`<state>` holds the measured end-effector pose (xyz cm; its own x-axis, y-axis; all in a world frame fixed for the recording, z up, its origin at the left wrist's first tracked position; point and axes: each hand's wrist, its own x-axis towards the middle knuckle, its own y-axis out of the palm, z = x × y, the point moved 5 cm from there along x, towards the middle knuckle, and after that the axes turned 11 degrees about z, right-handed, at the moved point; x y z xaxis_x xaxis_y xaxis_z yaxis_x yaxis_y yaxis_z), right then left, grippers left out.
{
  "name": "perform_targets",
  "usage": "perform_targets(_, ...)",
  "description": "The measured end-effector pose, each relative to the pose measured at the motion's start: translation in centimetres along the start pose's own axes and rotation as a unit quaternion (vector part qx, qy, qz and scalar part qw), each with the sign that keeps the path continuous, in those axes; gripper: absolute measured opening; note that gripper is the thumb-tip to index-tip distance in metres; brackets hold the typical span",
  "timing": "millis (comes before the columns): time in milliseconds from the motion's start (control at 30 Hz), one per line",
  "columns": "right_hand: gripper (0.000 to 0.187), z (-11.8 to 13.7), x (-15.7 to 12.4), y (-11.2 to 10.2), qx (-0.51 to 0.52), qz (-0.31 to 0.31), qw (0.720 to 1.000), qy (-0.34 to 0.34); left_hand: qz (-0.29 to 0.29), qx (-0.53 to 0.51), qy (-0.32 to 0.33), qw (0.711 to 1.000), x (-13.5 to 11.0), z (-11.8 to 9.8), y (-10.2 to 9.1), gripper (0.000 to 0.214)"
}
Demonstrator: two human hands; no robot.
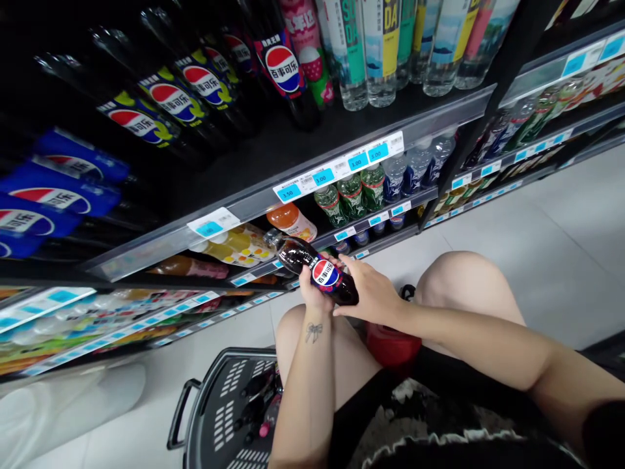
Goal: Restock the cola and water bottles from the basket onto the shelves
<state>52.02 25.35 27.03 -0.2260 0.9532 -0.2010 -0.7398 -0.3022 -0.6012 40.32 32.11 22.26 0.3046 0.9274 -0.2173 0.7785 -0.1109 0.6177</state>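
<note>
Lying between left fingers (306, 280) and right fingers (350, 264): cola bottle (326, 273).

Cola bottles (173, 98) and clear bottles (381, 52) line the shelf (273, 156).

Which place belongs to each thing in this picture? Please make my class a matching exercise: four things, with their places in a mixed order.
Things
1. Dark cola bottle
2. Shopping basket
3. SODA bottles
4. Blue-labelled bottles

Places
A. Top of the picture, right of a pink bottle
B. Far left of the picture, on a shelf
C. In the left hand, with the right hand at its base
D. Bottom of the picture, beside the left leg

Pairs: 1-C, 2-D, 3-A, 4-B
</note>
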Motion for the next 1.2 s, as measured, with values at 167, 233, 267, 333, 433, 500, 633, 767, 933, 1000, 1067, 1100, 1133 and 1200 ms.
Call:
perform_targets(167, 0.113, -0.1, 0.0, 0.6, 0.084, 0.146, 0.984, 0.051, 0.069, -0.074, -0.001, 0.995, -0.7, -0.5, 1.6, 0.06)
perform_targets(233, 0.106, 0.3, -0.2, 0.7, 0.053, 0.141, 0.988, 0.044, 0.079, -0.061, 0.004, 0.995, -0.9, -0.6, 1.6, 0.063)
perform_targets(267, 0.104, 0.5, -0.3, 0.8, 0.036, 0.128, 0.99, 0.042, 0.083, -0.053, 0.009, 0.995, -1.0, -0.7, 1.5, 0.064)
perform_targets(333, 0.102, 0.6, -0.6, 1.1, 0.017, 0.108, 0.993, 0.046, 0.094, -0.042, 0.019, 0.994, -1.0, -0.8, 1.5, 0.063)
perform_targets(433, 0.102, 0.7, -0.7, 1.5, 0.009, 0.103, 0.993, 0.05, 0.104, -0.038, 0.017, 0.994, -1.0, -1.0, 1.9, 0.062)
perform_targets(500, 0.101, 0.7, -0.7, 1.5, 0.008, 0.108, 0.993, 0.053, 0.102, -0.04, 0.012, 0.994, -1.0, -1.1, 2.2, 0.062)
perform_targets(633, 0.104, 0.7, -0.6, 1.4, 0.008, 0.117, 0.991, 0.064, 0.101, -0.038, 0.004, 0.994, -0.9, -1.1, 2.2, 0.061)
perform_targets(767, 0.108, 0.7, -0.7, 1.2, 0.007, 0.117, 0.991, 0.063, 0.084, -0.021, -0.003, 0.996, -0.8, -0.7, 1.4, 0.062)
perform_targets(933, 0.103, 0.6, -0.9, 1.1, 0.006, 0.114, 0.992, 0.06, 0.035, -0.005, 0.028, 0.999, -0.6, -0.6, 0.6, 0.059)
perform_targets(1000, 0.097, 0.6, -0.8, 1.1, 0.012, 0.111, 0.992, 0.059, 0.028, -0.007, 0.02, 0.999, -0.7, -0.5, 0.4, 0.061)
perform_targets(1067, 0.089, 0.7, -0.8, 1.2, 0.014, 0.115, 0.991, 0.065, 0.03, -0.01, -0.003, 0.999, -0.7, -0.4, 0.4, 0.063)
perform_targets(1100, 0.085, 0.8, -0.7, 1.2, 0.012, 0.118, 0.99, 0.069, 0.03, -0.011, -0.01, 0.999, -0.8, -0.4, 0.4, 0.065)
perform_targets(1133, 0.082, 0.8, -0.7, 1.3, 0.009, 0.12, 0.99, 0.074, 0.029, -0.012, -0.014, 0.999, -0.8, -0.4, 0.4, 0.065)
perform_targets(1200, 0.079, 1.0, -0.5, 1.2, 0.003, 0.122, 0.989, 0.081, 0.023, -0.014, -0.018, 0.999, -0.8, -0.4, 0.3, 0.065)
